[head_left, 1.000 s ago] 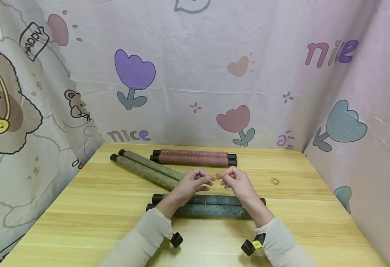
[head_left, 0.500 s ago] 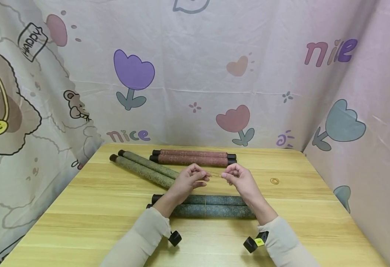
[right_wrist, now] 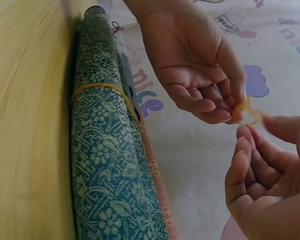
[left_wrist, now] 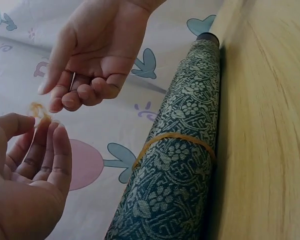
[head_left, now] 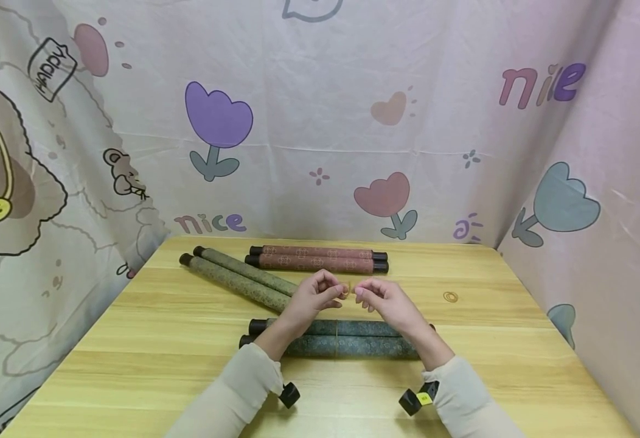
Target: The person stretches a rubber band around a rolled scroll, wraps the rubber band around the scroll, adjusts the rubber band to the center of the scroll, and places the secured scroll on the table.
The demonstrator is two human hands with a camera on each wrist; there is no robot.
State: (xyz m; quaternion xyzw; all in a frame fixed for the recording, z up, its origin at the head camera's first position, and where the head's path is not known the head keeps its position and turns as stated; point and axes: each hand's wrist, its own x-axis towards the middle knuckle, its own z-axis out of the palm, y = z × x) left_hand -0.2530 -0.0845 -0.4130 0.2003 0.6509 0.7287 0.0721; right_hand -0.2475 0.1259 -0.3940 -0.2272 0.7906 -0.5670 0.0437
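Pale cloth printed with tulips, hearts and the word "nice" hangs behind and at both sides of a light wood table. Near the middle of the table, the left hand pinches a thin yellow-orange rubber band between the thumb and fingertips, the other fingers bent. The right hand faces it, thumb and fingers bent toward the band, fingertips just beside it; the band is blurred in both wrist views, so I cannot tell whether the right fingers grip it.

Both hands are raised above two blue-green patterned rolls, which lie side by side across the table with another rubber band wrapped around their middle. Beyond the left hand, two olive-green rolls lie slantwise, their dark ends pointing to the far left. Farther back, two red patterned rolls lie together, with black ends. To the right of the right hand, well apart from the rolls, some orange loops rest on the wood. Pale sleeves cover the forearms, with a small black device at the left wrist.
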